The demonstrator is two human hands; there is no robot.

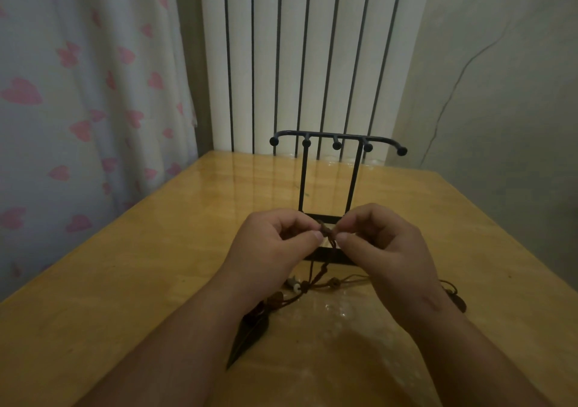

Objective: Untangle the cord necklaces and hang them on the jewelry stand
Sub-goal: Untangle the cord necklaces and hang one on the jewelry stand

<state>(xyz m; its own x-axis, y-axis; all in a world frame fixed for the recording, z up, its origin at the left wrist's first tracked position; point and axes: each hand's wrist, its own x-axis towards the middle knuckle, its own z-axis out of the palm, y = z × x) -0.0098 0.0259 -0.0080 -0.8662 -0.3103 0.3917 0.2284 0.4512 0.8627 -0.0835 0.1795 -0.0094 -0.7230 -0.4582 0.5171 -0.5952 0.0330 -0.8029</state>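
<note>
At frame centre, the tangled cords (316, 278) rise from the tabletop (156, 266) into both hands: left hand (275, 244) and right hand (381, 244) pinch the knot, fingers curled, before the stand (328, 169).

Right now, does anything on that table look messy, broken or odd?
Only the necklaces: their cords lie crossed in a tangle on the table, and the left hand and right hand pinch a knot in them. The stand is upright, its pegs bare. A thin line on the wall may be a crack or wire.
</note>
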